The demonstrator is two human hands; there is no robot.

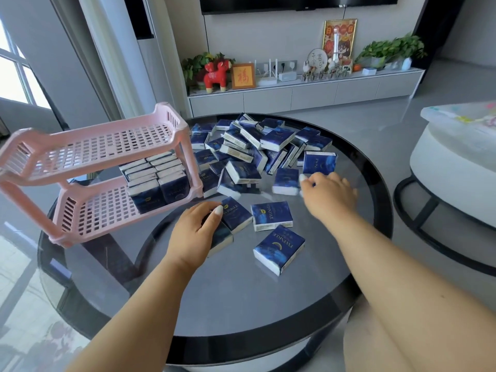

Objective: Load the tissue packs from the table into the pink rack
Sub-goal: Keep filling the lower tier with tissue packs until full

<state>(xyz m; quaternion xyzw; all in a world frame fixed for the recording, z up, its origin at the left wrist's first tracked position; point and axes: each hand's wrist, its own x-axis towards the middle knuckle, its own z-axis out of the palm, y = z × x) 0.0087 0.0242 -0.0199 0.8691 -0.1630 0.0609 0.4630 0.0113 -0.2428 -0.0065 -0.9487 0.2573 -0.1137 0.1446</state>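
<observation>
The tissue pack (286, 181) lies flat on the round table (241, 304) at the loose pile's near edge, touching the right hand (328, 196) at its 9 o'clock, fingers curling toward it, grasp unclear; left hand (194, 233) grips another pack (236, 214), pink rack (102, 167) at its 10 o'clock

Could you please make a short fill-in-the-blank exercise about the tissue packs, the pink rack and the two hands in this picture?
1. The packs already loaded stand on the ____ shelf of the pink rack.
2. The left hand grips a tissue pack, while the ____ hand reaches toward the pile.
3. The top shelf of the rack holds ____ packs.
4. The round table has a ____ rim.

Missing words: lower; right; no; black
</observation>
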